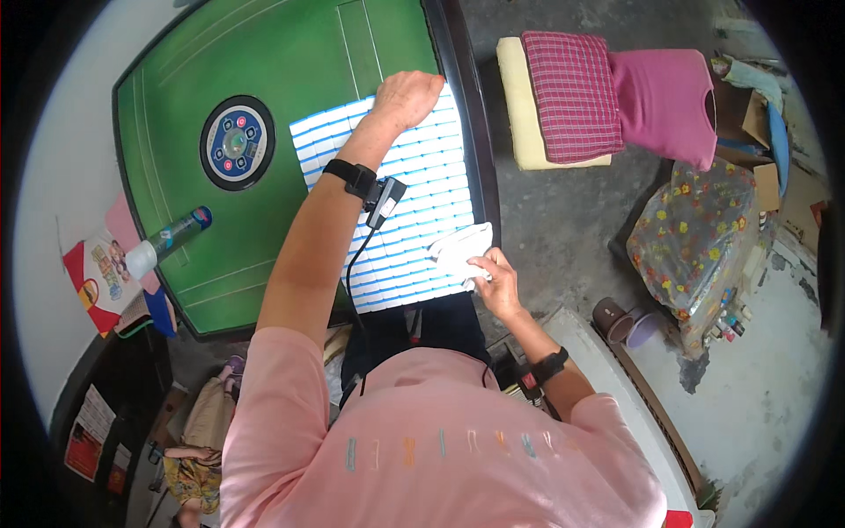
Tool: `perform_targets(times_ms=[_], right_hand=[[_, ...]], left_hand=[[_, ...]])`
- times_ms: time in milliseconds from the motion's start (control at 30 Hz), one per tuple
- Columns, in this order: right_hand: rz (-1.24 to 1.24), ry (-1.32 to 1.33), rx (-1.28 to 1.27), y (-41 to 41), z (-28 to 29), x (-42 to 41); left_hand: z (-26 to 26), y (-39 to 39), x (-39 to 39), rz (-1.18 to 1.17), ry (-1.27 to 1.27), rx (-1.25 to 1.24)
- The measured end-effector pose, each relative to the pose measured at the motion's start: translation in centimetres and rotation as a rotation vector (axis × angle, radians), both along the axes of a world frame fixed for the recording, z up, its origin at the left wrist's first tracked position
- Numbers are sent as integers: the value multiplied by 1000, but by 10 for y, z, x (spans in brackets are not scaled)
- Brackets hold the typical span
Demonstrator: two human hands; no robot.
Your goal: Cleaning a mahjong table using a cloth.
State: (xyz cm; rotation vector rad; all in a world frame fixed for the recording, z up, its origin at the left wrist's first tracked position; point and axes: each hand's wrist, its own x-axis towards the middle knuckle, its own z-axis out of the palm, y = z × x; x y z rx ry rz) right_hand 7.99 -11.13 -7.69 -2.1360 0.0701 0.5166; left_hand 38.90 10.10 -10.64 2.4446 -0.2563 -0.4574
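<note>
A block of mahjong tiles [422, 191], white with blue backs, lies in tight rows on the green top of a mahjong table [290, 59], close to its dark rim. My left hand [406, 102] reaches across to the far edge of the block. Its fingers curl down out of sight, so what they hold is hidden. Near the close right corner, my right hand [498, 280] grips a crumpled white cloth [462, 251], which rests over some tiles. On my left wrist is a black strap with a small cabled device [385, 201].
A round control panel [237, 143] with a clear dome sits mid-table. A spray can [170, 243] lies at the table's left side. To the right stand a cushioned stool [571, 99] and a flower-patterned plastic cover [693, 244]. Another person [198, 455] sits at lower left.
</note>
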Motion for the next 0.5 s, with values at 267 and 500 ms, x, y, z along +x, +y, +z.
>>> perform_targets(times_ms=[267,500], right_hand=[[-171,-360,-41,53,-23,232],[-57,-313,-27,17,-14,37]], left_hand=[[-4,-14,5,-56,-46,-4],[8,-2,6,-58,55,34]])
